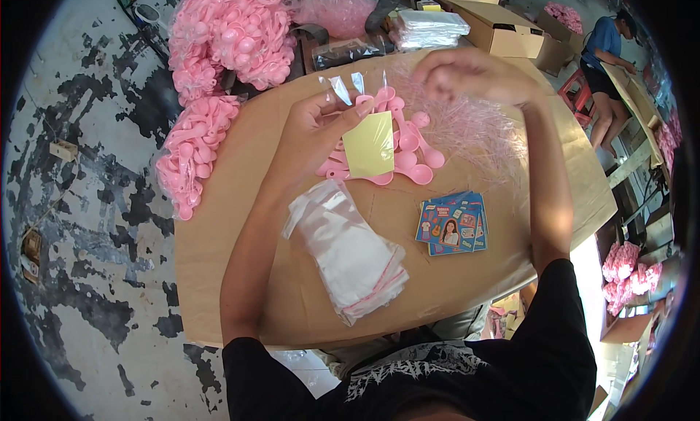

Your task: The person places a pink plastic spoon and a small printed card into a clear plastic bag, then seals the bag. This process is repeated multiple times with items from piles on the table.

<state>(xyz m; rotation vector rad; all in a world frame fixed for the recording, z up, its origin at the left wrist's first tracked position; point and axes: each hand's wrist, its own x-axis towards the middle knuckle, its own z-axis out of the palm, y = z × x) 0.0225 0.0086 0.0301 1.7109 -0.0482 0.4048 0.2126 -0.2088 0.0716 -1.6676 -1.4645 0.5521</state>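
Left hand [315, 129] is clamped, thumb over fingers, on a clear bag [364, 122] holding a yellow card [370, 145] and pink spoons, raised just above the loose pink spoons [412, 155] on the cardboard worktop [233, 224]. Right hand [467, 75] (blurred) hovers closed over the thin clear strips [477, 133]; what it grips I cannot tell. Nearer the body lie a stack of clear bags [350, 250] and printed cards [452, 224].
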